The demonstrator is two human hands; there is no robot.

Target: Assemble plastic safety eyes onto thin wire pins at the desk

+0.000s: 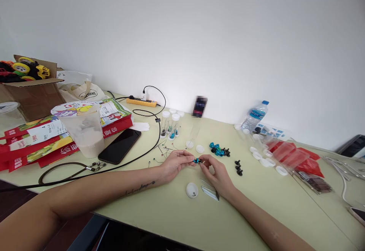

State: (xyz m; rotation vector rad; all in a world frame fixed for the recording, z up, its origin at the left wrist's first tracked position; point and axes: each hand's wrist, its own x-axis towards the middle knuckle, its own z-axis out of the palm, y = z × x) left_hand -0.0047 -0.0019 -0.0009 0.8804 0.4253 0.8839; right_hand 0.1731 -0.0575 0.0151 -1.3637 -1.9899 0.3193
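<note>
My left hand (175,164) and my right hand (217,175) meet over the pale green table (171,213). Both pinch a small blue and black bead piece (197,161) between their fingertips. A pile of blue and black beads (219,150) lies just behind the hands, and a few loose black beads (238,168) lie to the right. Thin metal pins (165,151) are scattered by my left hand. A white lid (192,190) and a bundle of pins (210,193) lie under my right wrist.
Small clear vials (170,127) stand behind the pins. A black phone (119,146), a plastic cup (85,131), red packages (42,137) and a cardboard box (31,87) fill the left. A power strip (142,101) and black cable (155,129), water bottle (255,116), red bags (296,158).
</note>
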